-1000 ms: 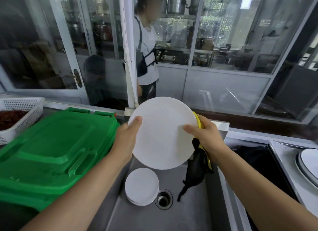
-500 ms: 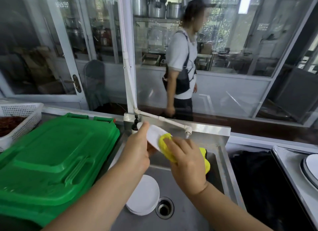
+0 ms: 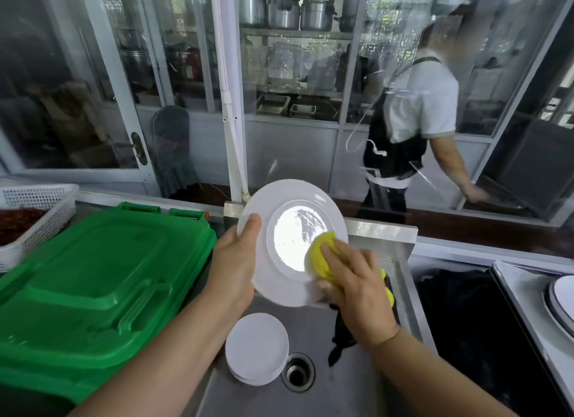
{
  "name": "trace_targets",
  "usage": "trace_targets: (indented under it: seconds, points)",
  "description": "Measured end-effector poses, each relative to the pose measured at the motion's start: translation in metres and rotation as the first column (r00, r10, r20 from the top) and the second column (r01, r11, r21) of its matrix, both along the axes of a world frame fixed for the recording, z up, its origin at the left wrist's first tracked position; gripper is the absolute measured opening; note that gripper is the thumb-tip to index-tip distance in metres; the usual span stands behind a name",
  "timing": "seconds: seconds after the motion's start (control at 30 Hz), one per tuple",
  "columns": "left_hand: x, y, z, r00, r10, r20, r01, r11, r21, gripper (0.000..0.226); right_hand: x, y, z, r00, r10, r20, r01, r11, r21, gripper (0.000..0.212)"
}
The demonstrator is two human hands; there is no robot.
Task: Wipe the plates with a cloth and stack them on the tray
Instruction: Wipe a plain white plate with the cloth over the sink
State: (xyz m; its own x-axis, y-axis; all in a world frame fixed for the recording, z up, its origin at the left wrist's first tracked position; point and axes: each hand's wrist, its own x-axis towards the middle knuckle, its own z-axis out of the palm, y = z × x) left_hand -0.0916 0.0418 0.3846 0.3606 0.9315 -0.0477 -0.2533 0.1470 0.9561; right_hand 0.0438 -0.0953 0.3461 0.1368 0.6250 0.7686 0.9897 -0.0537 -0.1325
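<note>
My left hand (image 3: 234,261) grips the white plate (image 3: 292,242) at its left rim, thumb over the front edge, fingers hidden behind. My right hand (image 3: 357,289) presses the yellow cloth (image 3: 321,255) flat on the plate's lower right face, fingers curled over the wad. The plate is held up, tilted toward me, over the sink (image 3: 366,385).

Handling, my read: the plate is rigid, glossy, probably ceramic, so it chips if dropped on steel. The glare on the centre suggests it's wet or slick, so a one-point rim pinch is weak. Better with the thumb on the face and fingers spread behind, and wipe pressure directed toward the holding palm. The cloth is soft and bunches up; a dark tail of it hangs below my right wrist toward the drain (image 3: 297,372).

A small stack of plates (image 3: 257,348) sits face down in the sink, just left of the drain. I can't count them.

The green lid (image 3: 93,280) covers the bin on the left; a white basket (image 3: 34,211) sits far left on the surface.

Hard to make out:
- The tray isn't clearly identifiable. At the right edge there's a rimmed dish (image 3: 562,305), cut off by the frame, on a pale surface. It may be the stacking spot, can't confirm.
- The dark mass between sink and dish is unreadable.
- The plate's back side and my left fingers are hidden.
- A person (image 3: 413,112) stands behind the glass, blurred by reflections.
</note>
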Motion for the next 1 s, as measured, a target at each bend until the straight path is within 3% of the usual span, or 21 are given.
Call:
trace_targets:
  seconds: [0.1, 0.2, 0.4, 0.5, 0.77, 0.87, 1.0]
  points:
    - [0.002, -0.006, -0.004, 0.998, -0.038, -0.041, 0.041, 0.997, 0.064, 0.021, 0.008, 0.011, 0.025, 0.998, -0.07, -0.007, 0.07, 0.998, 0.006, 0.047]
    - [0.008, -0.013, -0.003, 0.997, -0.058, -0.052, 0.062, 0.996, 0.071, 0.025, -0.001, 0.028, 0.046, 0.994, -0.061, 0.09, 0.059, 0.998, 0.018, 0.047]
    - [0.01, -0.003, 0.016, 0.999, -0.044, -0.009, 0.044, 0.995, 0.084, 0.009, -0.019, 0.028, 0.026, 0.965, 0.13, 0.227, -0.132, 0.991, -0.006, 0.038]
    - [0.004, 0.004, 0.019, 0.999, -0.03, -0.018, 0.032, 0.994, 0.101, 0.014, -0.003, 0.012, 0.01, 0.938, 0.207, 0.28, -0.192, 0.978, -0.08, 0.043]
    - [0.003, 0.001, 0.02, 0.994, -0.103, -0.036, 0.107, 0.988, 0.109, 0.015, 0.025, 0.017, 0.038, 0.991, 0.069, 0.118, -0.077, 0.995, 0.063, 0.037]
    - [0.007, -0.004, 0.02, 0.994, -0.107, -0.032, 0.11, 0.987, 0.115, 0.014, 0.005, 0.029, 0.044, 0.975, 0.123, 0.184, -0.143, 0.984, 0.103, 0.031]
    - [0.004, 0.001, 0.024, 0.997, -0.066, -0.028, 0.069, 0.991, 0.115, 0.015, -0.004, 0.023, 0.027, 0.937, 0.222, 0.271, -0.221, 0.975, -0.034, 0.033]
